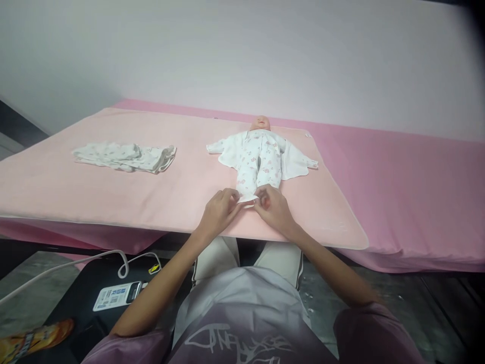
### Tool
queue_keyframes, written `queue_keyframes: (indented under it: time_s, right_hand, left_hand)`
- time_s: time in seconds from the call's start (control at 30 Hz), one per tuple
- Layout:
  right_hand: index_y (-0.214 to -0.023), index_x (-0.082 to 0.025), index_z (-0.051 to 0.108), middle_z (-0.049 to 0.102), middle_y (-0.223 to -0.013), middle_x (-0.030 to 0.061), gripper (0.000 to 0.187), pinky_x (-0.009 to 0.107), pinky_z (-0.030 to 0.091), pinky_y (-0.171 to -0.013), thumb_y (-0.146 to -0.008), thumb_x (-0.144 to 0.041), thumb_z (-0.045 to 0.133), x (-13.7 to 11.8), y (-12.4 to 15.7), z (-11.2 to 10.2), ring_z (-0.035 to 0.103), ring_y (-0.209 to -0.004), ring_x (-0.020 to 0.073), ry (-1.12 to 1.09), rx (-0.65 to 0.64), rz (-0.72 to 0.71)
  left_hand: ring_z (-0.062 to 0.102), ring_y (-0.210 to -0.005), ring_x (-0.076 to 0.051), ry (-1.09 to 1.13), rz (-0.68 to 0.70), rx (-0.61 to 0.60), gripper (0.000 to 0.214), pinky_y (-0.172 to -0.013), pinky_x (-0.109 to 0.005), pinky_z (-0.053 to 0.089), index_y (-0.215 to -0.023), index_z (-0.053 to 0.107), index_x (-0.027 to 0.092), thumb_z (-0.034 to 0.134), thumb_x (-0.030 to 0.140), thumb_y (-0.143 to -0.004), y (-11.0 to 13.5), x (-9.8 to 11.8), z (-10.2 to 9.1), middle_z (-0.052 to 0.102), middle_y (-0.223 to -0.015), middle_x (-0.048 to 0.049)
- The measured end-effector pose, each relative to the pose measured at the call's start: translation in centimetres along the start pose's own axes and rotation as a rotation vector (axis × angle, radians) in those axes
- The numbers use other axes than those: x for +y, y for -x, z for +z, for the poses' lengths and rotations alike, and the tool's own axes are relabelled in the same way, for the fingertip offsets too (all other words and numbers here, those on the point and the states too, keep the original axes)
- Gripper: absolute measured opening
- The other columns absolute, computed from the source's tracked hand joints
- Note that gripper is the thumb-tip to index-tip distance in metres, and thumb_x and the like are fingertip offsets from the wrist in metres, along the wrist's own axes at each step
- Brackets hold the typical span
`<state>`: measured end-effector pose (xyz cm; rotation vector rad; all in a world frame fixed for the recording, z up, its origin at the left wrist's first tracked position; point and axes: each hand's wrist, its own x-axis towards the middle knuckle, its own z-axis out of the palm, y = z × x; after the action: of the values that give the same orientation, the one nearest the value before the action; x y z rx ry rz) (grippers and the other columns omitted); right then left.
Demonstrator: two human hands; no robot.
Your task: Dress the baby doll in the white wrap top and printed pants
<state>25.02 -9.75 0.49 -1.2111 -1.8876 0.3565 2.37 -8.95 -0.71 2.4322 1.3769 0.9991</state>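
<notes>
A baby doll point(261, 123) lies on its back on the peach mat, its head toward the wall. White printed baby pants point(248, 161) are laid over its front, legs toward me. Under them a white baby top point(295, 161) spreads out to both sides, sleeves outstretched. My left hand point(222, 210) pinches the left edge of the cuff on the left pant leg. At that cuff's other edge, my right hand point(275, 207) pinches the fabric too. Between the two hands the cuff's opening is stretched apart.
Folded white printed clothes point(125, 156) lie on the left of the peach mat point(182, 197). Pink cloth point(409, 202) covers the table to the right. Below the table's left edge, a black surface holds a white-and-blue device point(116, 296), a white cable point(123, 263) and an orange packet point(41, 339).
</notes>
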Motion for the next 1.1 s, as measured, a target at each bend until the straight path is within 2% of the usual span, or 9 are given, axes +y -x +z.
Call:
queue_keyframes:
  time_s: [0.1,0.2,0.37,0.43,0.57,0.67,0.77,0.97,1.1]
  right_hand:
    - [-0.109,-0.028,0.059,0.073,-0.093,0.0030,0.017,0.049,0.052,-0.100,-0.096,-0.019,0.062,0.7,1.3,0.6,0.068,-0.093,0.0275,0.137,0.091,-0.143]
    - [-0.108,-0.026,0.059,0.072,-0.094,0.0033,0.011,0.048,0.050,-0.101,-0.100,-0.019,0.061,1.1,2.4,0.5,0.066,-0.094,0.0266,0.237,0.098,-0.230]
    - [-0.113,-0.024,0.063,0.072,-0.116,0.0101,0.014,0.048,0.049,-0.097,-0.102,-0.033,0.066,2.3,3.4,-2.5,0.064,-0.110,0.0310,0.226,0.098,-0.042]
    - [-0.112,-0.024,0.065,0.073,-0.115,0.0094,0.011,0.047,0.050,-0.096,-0.106,-0.033,0.061,3.5,3.3,-4.0,0.064,-0.110,0.0298,0.157,0.083,0.066]
    - [-0.105,-0.026,0.071,0.076,-0.108,0.0049,0.017,0.043,0.052,-0.093,-0.109,-0.037,0.059,5.7,2.2,-5.9,0.067,-0.104,0.0263,0.058,-0.144,0.108]
    - [-0.107,-0.026,0.076,0.077,-0.108,0.0039,0.018,0.041,0.052,-0.091,-0.108,-0.037,0.062,6.3,1.3,-6.3,0.067,-0.101,0.0249,0.053,-0.247,0.077]
    - [-0.109,-0.026,0.079,0.078,-0.107,0.0040,0.016,0.041,0.053,-0.090,-0.107,-0.034,0.064,6.4,1.0,-6.2,0.067,-0.099,0.0251,0.088,-0.245,0.059]
    - [-0.105,-0.024,0.076,0.079,-0.107,0.0051,0.009,0.042,0.053,-0.090,-0.102,-0.031,0.071,6.8,1.0,-5.2,0.068,-0.101,0.0270,0.091,-0.155,0.055]
    - [-0.096,-0.024,0.070,0.076,-0.098,0.0044,0.007,0.040,0.051,-0.083,-0.098,-0.031,0.072,6.9,1.1,-4.6,0.066,-0.092,0.0258,0.058,-0.123,0.079]
  left_hand:
    - [0.067,-0.088,-0.023,-0.083,0.077,0.077,0.009,-0.076,-0.036,0.050,-0.113,0.059,0.026,0.057,0.033,-0.108,0.8,-1.0,-0.1,0.073,-0.100,-0.0040]
    - [0.065,-0.080,-0.021,-0.183,0.211,0.173,0.002,-0.073,-0.035,0.049,-0.105,0.060,0.024,0.058,0.023,-0.106,1.8,-1.5,-0.5,0.073,-0.090,-0.0028]
    - [0.060,-0.081,-0.023,-0.210,0.303,0.151,0.008,-0.075,-0.039,0.048,-0.100,0.058,0.023,0.066,0.024,-0.099,2.5,-0.5,-1.7,0.073,-0.090,-0.0044]
    - [0.062,-0.091,-0.025,-0.184,0.276,0.129,0.011,-0.082,-0.041,0.049,-0.106,0.060,0.022,0.066,0.028,-0.100,1.4,0.7,-1.6,0.074,-0.100,-0.0076]
    - [0.061,-0.109,-0.031,-0.269,0.265,-0.026,0.020,-0.088,-0.045,0.046,-0.117,0.063,0.018,0.061,0.033,-0.104,-3.1,3.2,0.5,0.071,-0.118,-0.0138]
    - [0.059,-0.105,-0.034,-0.421,0.273,-0.158,0.010,-0.084,-0.047,0.042,-0.105,0.066,0.017,0.060,0.025,-0.102,-5.9,3.9,2.3,0.069,-0.108,-0.0152]
    - [0.058,-0.100,-0.033,-0.465,0.291,-0.202,0.009,-0.082,-0.048,0.039,-0.095,0.065,0.018,0.058,0.016,-0.100,-7.0,3.8,3.2,0.068,-0.101,-0.0149]
    - [0.058,-0.090,-0.026,-0.121,0.217,-0.110,0.014,-0.082,-0.042,0.042,-0.089,0.059,0.021,0.063,0.029,-0.100,-5.9,4.3,2.5,0.067,-0.088,-0.0056]
    - [0.058,-0.082,-0.020,0.143,0.205,-0.088,0.017,-0.078,-0.036,0.046,-0.096,0.056,0.022,0.064,0.036,-0.101,-4.8,5.1,2.4,0.063,-0.089,-0.0021]
